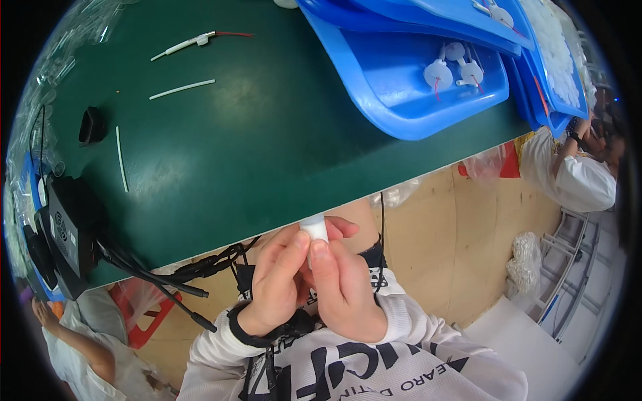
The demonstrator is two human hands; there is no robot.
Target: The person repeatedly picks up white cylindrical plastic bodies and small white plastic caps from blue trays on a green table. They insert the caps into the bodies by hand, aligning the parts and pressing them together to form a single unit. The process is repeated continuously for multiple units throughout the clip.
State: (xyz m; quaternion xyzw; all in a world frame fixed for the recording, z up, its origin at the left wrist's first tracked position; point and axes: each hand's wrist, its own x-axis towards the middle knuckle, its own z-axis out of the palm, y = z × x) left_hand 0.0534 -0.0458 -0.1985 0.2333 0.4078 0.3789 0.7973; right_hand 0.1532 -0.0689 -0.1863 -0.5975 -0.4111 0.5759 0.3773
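Observation:
Just off the near edge of the green table (254, 154), both my hands grip one small white plastic cylinder (315, 228). My left hand (279, 281) is closed on its left side, the thumb pressed against its lower part. From the right, my right hand (342, 287) pinches the same piece, its thumb beside the other thumb and a finger reaching past the top. The cylinder's lower end is hidden by my thumbs. Farther off on the table lie a thin white tube with red wires (194, 45), a bare white tube (182, 89) and another thin tube (122, 159).
A blue tray (394, 120) at the far right holds several white round parts (439, 75) with red wires, under more stacked trays. Left are a small black block (91, 125), a black device (70, 227) and cables (167, 284). Other people sit at lower left and far right.

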